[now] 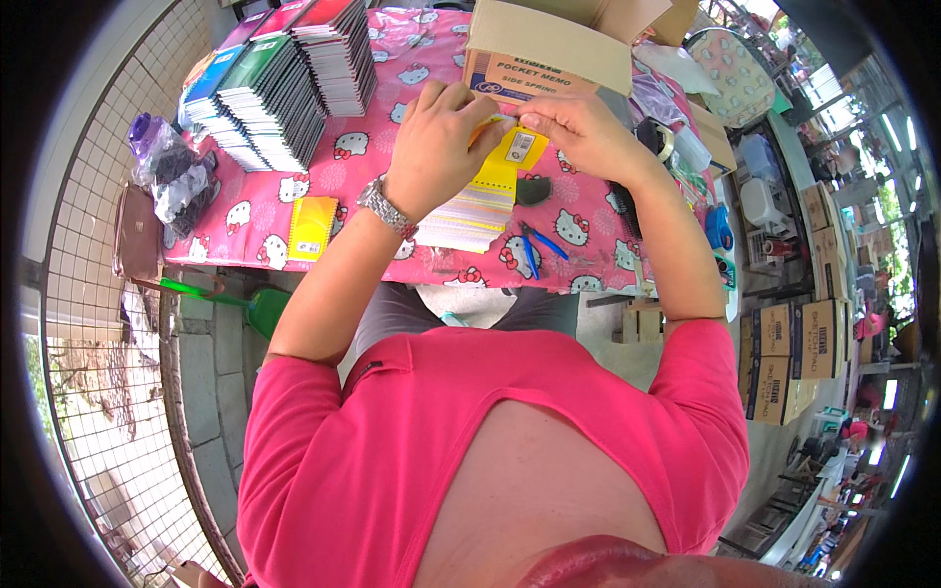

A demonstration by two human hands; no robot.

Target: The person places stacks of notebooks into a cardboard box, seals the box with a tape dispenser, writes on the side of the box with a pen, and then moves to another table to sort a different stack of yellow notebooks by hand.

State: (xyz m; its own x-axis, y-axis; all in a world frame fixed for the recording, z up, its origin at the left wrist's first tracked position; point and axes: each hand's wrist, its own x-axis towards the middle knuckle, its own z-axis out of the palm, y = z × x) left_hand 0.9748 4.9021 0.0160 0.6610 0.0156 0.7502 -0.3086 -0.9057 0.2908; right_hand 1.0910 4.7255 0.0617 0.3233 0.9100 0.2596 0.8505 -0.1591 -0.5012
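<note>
A small yellow memo pad [520,145] with a white barcode label is held between my two hands over the table. My left hand [443,137], with a metal-band watch on its wrist, is closed, its thumb and fingers at the pad's left edge. My right hand [586,129] pinches near the pad's top right corner. Just below them lies a stack of pads [461,218] with white page edges and a yellow sheet on top. Blue-handled pliers [538,247] lie to the right of that stack, near a small dark object [533,191]. Another yellow spiral memo pad [313,227] lies at the left.
Tall stacks of spiral notebooks [270,98] stand at the far left, beside plastic bags [176,186]. An open cardboard box [549,59] sits beyond my hands. A pink patterned cloth [235,220] covers the table. More cartons [792,343] are on the right.
</note>
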